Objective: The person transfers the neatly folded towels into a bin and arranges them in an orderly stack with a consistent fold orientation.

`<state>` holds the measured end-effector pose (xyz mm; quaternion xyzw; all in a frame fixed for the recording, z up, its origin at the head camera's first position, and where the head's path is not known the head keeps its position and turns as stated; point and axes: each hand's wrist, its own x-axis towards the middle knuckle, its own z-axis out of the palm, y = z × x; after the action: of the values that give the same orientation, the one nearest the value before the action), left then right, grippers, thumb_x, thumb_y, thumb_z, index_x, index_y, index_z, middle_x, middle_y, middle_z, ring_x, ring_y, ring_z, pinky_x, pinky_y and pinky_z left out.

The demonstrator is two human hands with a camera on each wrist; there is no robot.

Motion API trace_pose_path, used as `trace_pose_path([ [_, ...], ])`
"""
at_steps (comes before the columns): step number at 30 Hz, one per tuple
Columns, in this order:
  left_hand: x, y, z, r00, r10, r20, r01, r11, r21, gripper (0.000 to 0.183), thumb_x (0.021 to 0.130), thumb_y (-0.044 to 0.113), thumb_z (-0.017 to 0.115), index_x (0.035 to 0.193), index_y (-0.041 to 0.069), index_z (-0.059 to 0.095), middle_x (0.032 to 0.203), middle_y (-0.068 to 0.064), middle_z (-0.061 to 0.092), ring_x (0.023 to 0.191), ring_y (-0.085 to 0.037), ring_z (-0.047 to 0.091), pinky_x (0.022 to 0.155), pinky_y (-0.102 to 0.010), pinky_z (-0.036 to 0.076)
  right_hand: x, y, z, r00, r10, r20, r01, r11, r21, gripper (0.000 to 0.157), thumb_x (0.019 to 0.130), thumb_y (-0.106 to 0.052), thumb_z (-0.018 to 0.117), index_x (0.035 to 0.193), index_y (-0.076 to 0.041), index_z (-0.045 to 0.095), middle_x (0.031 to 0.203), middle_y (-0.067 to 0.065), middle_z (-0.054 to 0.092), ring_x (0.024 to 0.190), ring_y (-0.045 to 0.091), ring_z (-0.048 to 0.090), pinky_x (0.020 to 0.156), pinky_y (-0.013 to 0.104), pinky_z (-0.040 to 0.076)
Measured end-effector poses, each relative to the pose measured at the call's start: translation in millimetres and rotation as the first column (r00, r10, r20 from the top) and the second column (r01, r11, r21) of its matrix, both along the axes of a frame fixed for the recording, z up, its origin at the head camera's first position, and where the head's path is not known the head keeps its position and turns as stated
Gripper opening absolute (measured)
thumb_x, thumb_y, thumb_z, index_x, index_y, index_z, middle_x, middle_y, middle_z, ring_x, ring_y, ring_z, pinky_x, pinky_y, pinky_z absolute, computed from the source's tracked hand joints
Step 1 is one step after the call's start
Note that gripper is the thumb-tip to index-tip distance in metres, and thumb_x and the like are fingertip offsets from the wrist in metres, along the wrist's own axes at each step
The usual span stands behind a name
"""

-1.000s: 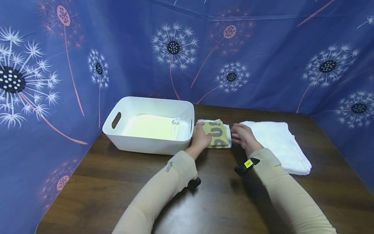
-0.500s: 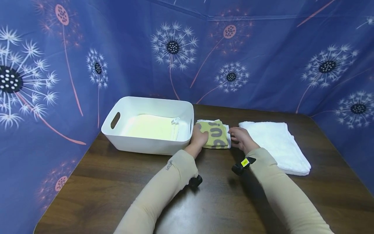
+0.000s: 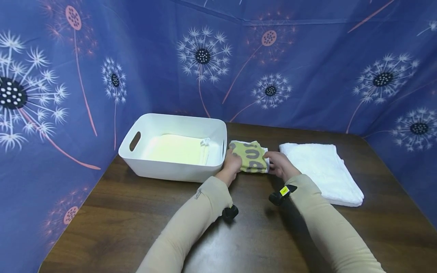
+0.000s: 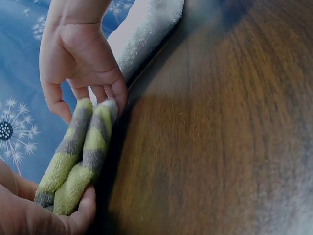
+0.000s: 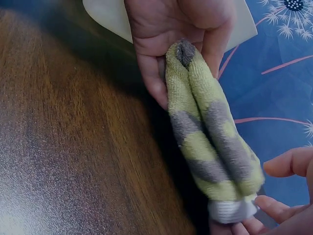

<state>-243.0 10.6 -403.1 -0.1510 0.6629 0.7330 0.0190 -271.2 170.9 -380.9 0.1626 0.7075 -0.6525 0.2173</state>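
I saw the right hand point(image 3: 281, 166) come to touch the folded towel point(image 3: 253, 155) beside the white bin point(image 3: 174, 171); whether it pinched, I could not tell. The left hand point(image 3: 232, 163) gripped the opposite end, so both ends were now attended.

One dark brown wood-grain table point(image 3: 259, 235) bore one white bin point(image 3: 170, 171) with cut-out handles at left and one folded white towel point(image 3: 317, 168) at right, with one folded yellow-and-grey cloth point(image 3: 252, 154) between them, its contact with the wood not clear to see.
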Motion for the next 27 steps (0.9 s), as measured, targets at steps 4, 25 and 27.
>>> trace_pose_path([
  [4, -1.2, -2, -3.8, 0.999, 0.002, 0.046, -0.006, 0.996, 0.09, 0.054, 0.091, -0.003, 0.033, 0.144, 0.004, 0.029, 0.114, -0.017, 0.049, 0.054, -0.013, 0.05, 0.045, -0.026, 0.047, 1.1, -1, -4.5, 1.0, 0.007, -0.006, -0.007, 1.0, -0.028, 0.055, 0.087, -0.011, 0.049, 0.139, 0.0, 0.032, 0.141, 0.015, 0.028, 0.092, 0.018, 0.051, 0.09, 0.042, 0.042],
  [25, -0.1, -5, 1.3, 0.999, -0.042, -0.008, 0.043, 0.971, 0.237, 0.056, 0.088, -0.001, 0.046, 0.141, 0.014, 0.034, 0.12, -0.014, 0.05, 0.074, -0.016, 0.055, 0.069, -0.032, 0.05, 10.6, 9, 6.2, 0.996, -0.068, -0.059, 0.06, 0.989, -0.133, 0.06, 0.089, -0.006, 0.056, 0.144, -0.006, 0.031, 0.11, 0.004, 0.051, 0.072, 0.009, 0.061, 0.066, 0.027, 0.051],
  [27, 0.9, -5, 2.2, 0.999, -0.044, -0.022, 0.048, 0.97, 0.239, 0.056, 0.088, -0.001, 0.046, 0.141, 0.013, 0.035, 0.12, -0.015, 0.051, 0.074, -0.016, 0.055, 0.069, -0.032, 0.051, 12.0, 10, 7.2, 0.996, -0.067, -0.065, 0.059, 0.991, -0.121, 0.06, 0.089, -0.006, 0.056, 0.144, -0.006, 0.032, 0.112, 0.005, 0.051, 0.072, 0.009, 0.062, 0.066, 0.027, 0.052],
])
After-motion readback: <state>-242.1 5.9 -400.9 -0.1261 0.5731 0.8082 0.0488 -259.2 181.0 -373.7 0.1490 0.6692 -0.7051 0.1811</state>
